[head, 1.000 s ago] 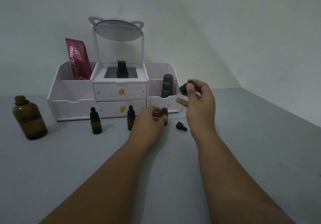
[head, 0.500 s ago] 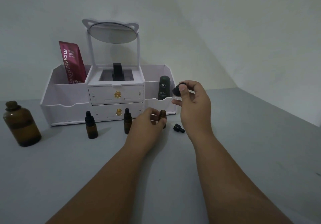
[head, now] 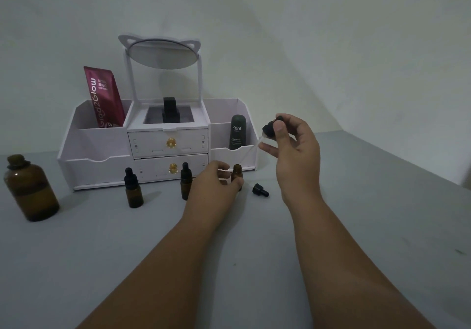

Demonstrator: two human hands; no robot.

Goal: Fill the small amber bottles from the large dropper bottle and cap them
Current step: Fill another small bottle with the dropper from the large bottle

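Observation:
My left hand (head: 215, 185) grips a small open amber bottle (head: 237, 171) standing on the grey table. My right hand (head: 293, 150) pinches the black bulb of a large dropper (head: 270, 129), its glass tube slanting down toward that bottle's mouth. A small black dropper cap (head: 260, 190) lies on the table just right of the bottle. Two capped small amber bottles (head: 133, 188) (head: 186, 182) stand to the left. The large amber bottle (head: 29, 188) stands open at the far left.
A white cosmetics organizer (head: 96, 160) with two drawers and a mirror (head: 163, 54) stands behind the bottles. It holds a red pouch (head: 103, 96), a dark green Kahf tube (head: 237, 132) and a black object (head: 170, 110). A wall runs along the table's right edge.
The dropper's glass tube now shows, tilted down toward the open small bottle. My left hand has kept its hold on the bottle. The view has shifted slightly.

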